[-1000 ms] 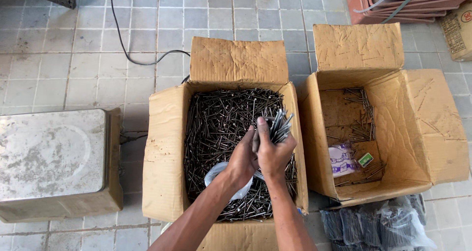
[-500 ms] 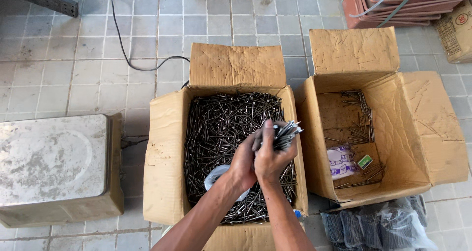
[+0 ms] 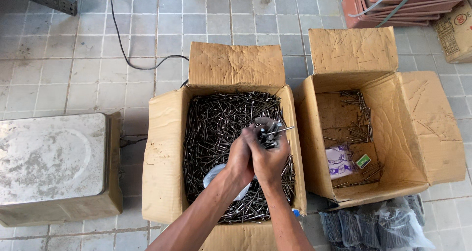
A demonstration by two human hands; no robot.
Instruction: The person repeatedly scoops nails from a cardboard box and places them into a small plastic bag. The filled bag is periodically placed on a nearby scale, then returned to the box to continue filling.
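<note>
Both hands are clasped together over an open cardboard box [image 3: 164,147] filled with dark steel nails [image 3: 216,123]. My left hand [image 3: 240,157] and my right hand [image 3: 269,157] grip one bundle of nails [image 3: 269,130], whose heads stick out above the fingers. A pale plastic bag [image 3: 212,176] lies on the nails under my left wrist.
A second open cardboard box [image 3: 418,128] at the right holds a few nails and a small packet [image 3: 339,161]. Bagged nails [image 3: 378,226] lie in front of it. A weighing scale with a metal plate [image 3: 51,157] stands at the left. A black cable [image 3: 128,49] crosses the tiled floor.
The hands have drawn the bundle upright and closer together; the nail heads now point up rather than fanning out to the right.
</note>
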